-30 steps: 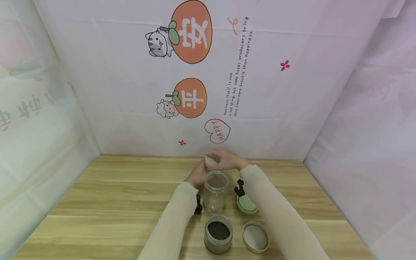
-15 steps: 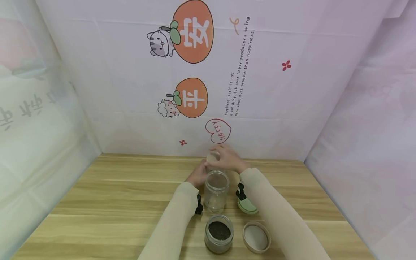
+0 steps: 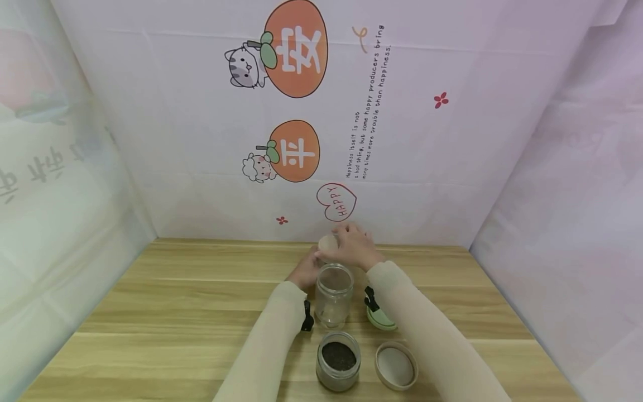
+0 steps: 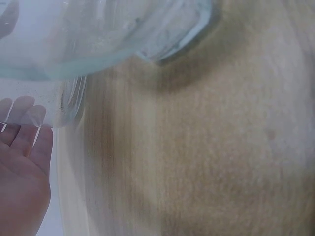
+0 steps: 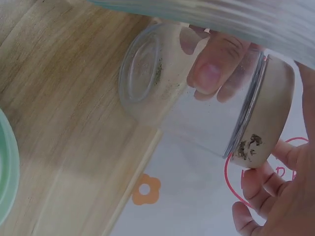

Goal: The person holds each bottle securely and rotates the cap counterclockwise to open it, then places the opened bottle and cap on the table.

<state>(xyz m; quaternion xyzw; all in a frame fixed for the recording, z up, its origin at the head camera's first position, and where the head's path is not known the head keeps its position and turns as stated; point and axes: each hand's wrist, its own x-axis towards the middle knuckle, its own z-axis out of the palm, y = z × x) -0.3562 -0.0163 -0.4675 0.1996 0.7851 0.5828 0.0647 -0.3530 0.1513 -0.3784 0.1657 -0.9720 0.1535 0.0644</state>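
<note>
At the back of the table my left hand (image 3: 304,271) grips a clear glass jar (image 5: 192,108), its thumb laid across the glass in the right wrist view. A beige lid (image 3: 327,245) with dark specks at its edge sits on this jar. My right hand (image 3: 351,245) holds the lid at its edge, some fingers lifted off it. An open, larger glass jar (image 3: 334,301) stands just in front of both hands. It crosses the top of the left wrist view, where left-hand fingers (image 4: 37,115) show against the held jar.
Nearer the person stands an open jar (image 3: 338,362) of dark loose material. Beside it lies an upturned beige lid (image 3: 396,366). A green lid (image 3: 383,319) lies partly under the right forearm. A printed cloth wall (image 3: 402,212) rises behind the table.
The right hand has turned on the lid, its fingers shifting to the right and uncovering more of the lid top. The left hand and the other jars stay in place.
</note>
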